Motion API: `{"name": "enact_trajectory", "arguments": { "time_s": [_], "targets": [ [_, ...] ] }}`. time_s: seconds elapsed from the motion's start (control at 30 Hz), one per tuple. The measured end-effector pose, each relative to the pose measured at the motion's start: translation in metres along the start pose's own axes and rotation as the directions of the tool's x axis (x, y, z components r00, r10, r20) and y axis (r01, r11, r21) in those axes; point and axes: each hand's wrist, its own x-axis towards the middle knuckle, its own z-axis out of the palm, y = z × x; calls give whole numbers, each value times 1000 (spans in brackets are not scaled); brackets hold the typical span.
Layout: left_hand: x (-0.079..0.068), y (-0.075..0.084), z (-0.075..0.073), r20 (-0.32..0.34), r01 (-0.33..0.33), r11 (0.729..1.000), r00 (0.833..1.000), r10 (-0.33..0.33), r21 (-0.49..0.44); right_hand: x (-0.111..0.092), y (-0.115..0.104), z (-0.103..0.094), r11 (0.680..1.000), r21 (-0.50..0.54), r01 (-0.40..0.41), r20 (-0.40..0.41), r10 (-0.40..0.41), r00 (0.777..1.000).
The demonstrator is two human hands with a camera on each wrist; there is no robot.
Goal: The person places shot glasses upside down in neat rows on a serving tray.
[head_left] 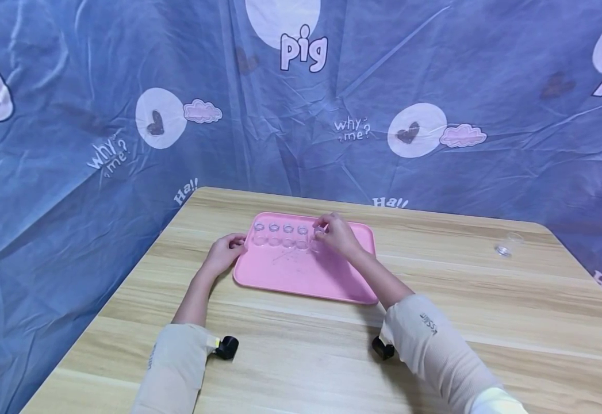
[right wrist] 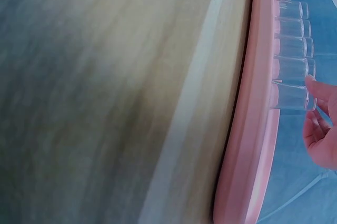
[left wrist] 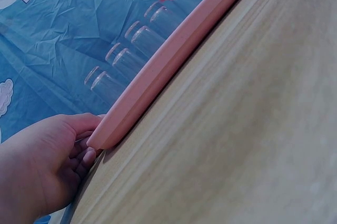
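Observation:
On the pink tray [head_left: 301, 277] a row of clear drinking glasses [head_left: 281, 234] stands along the back, their thick bases facing up. My right hand [head_left: 338, 234] pinches the raised base of the rightmost glass [right wrist: 290, 97], whose lower end is at the tray in the right wrist view. At the tray's left side, my left hand [head_left: 223, 253] grips the rim with thumb and curled fingers. The left wrist view shows that hand [left wrist: 45, 155] close up at a tray corner, with several glasses [left wrist: 145, 40] rising beyond the rim.
One more clear glass [head_left: 504, 249] stands apart, far right on the wooden table [head_left: 435, 264]. A blue printed cloth [head_left: 301, 149] hangs behind and along the left side. Black devices [head_left: 226, 347] are at both sleeve cuffs.

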Motion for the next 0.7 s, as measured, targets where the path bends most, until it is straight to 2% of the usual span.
{"name": "enact_trajectory", "arguments": {
  "time_s": [0.43,0.7],
  "targets": [
    [0,-1,0,6,8,1000,1000,-8,9,-2,-3,-3,1000,2,-20,20,20,1000],
    [0,-1,0,5,8,1000,1000,-8,8,-7,0,-23,999,8,-48,-5,48,999]
  ]
}}
